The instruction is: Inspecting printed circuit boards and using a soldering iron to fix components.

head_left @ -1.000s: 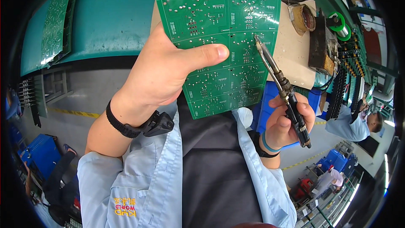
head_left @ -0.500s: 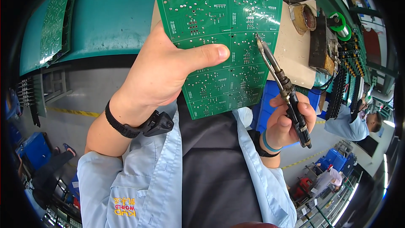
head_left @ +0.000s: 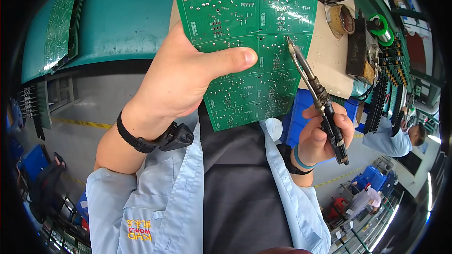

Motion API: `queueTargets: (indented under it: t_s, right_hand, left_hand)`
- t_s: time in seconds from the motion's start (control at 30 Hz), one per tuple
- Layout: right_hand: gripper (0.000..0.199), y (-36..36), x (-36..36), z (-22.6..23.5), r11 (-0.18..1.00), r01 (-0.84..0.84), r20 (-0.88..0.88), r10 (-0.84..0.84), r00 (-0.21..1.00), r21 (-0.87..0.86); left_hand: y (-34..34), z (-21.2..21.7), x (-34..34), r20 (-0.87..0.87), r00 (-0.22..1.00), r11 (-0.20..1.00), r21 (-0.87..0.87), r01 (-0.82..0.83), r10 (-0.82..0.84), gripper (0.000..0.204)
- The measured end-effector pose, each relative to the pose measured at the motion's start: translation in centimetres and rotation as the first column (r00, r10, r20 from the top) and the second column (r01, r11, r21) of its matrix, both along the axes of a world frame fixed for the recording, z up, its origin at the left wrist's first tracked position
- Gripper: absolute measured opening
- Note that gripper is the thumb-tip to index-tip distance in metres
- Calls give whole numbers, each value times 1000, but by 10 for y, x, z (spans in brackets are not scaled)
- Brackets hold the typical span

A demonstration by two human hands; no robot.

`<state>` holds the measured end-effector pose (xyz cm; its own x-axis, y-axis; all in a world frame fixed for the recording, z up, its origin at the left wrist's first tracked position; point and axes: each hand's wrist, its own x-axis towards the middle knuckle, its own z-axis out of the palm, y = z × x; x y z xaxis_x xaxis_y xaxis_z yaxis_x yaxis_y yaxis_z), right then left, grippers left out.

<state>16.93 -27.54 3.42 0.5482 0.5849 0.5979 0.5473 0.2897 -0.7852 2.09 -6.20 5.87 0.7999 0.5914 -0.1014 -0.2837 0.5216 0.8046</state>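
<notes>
While left hand (head_left: 181, 77) holds circuit board (head_left: 247, 33), soldering iron (head_left: 316, 95) tip touching it

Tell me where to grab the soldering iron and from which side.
Take the soldering iron by its dark handle, low down, coming from the person's right, as the right hand does. The metal tip sits against the circuit board held by the left hand, so the upper shaft should be left alone.

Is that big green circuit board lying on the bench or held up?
Held up: the left hand grips the circuit board, thumb across its face, its lower edge hanging free.
</notes>
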Motion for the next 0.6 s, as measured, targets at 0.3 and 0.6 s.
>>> queueTargets:
  t_s: [0.3,0.6]
  right_hand:
    - [54,-1,-1,0,1000,-1,-17,1,1000,7]
    - [53,-2,-1,-1,1000,0,-10,0,1000,11]
  left_hand:
    - [-1,-1,2,2,1000,999,20,-29,29,40]
    - [1,0,1,22,1000,1000,30,-9,8,41]
